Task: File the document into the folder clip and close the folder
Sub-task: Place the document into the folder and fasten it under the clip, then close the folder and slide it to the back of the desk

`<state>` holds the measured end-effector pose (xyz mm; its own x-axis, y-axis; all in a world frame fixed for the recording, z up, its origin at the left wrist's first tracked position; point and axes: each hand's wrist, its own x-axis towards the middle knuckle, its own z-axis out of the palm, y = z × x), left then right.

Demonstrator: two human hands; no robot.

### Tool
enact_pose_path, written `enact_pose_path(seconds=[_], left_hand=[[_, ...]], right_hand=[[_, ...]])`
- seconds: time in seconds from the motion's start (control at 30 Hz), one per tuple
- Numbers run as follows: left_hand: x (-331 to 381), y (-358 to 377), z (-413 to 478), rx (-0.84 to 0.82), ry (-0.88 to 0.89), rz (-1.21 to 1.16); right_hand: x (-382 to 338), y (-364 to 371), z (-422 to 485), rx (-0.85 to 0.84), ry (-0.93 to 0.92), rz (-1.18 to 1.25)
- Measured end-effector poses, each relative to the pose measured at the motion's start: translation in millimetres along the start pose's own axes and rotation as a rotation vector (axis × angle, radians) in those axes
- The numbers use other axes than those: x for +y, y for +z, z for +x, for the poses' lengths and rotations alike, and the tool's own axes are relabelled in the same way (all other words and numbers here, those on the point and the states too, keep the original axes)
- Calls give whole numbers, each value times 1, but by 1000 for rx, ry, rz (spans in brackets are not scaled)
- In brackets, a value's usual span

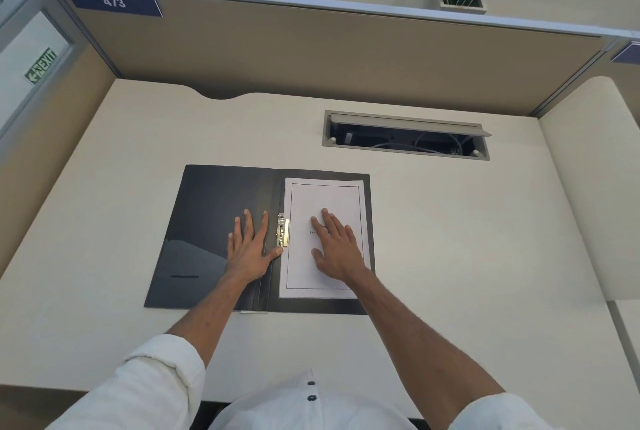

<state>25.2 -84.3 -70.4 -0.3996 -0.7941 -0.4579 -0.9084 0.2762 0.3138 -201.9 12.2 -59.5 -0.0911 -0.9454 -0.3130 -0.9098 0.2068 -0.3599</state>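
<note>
A black folder (204, 221) lies open flat on the desk in front of me. A white document (329, 197) with a thin printed border rests on its right half. A gold metal clip (283, 230) stands along the spine at the page's left edge. My left hand (247, 246) lies flat with fingers spread on the folder's left cover, its thumb touching the clip's lower end. Spread flat on the middle of the document is my right hand (337, 246), covering part of the printed text.
The cream desk (104, 273) is enclosed by tan cubicle partitions (329, 55). An open cable tray (405, 140) with wires sits in the desk behind the folder, to the right. Two potted plants stand on the ledge above. A second desk section adjoins on the right.
</note>
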Motion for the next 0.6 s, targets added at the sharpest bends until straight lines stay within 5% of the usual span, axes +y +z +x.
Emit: enact_pose_path(seconds=[0.43, 0.6], left_hand=[[-31, 1, -24, 134, 161, 129], [-68, -14, -45, 260, 13, 94]], right_hand=[[-9, -9, -4, 13, 14, 20], [-59, -7, -3, 102, -87, 53]])
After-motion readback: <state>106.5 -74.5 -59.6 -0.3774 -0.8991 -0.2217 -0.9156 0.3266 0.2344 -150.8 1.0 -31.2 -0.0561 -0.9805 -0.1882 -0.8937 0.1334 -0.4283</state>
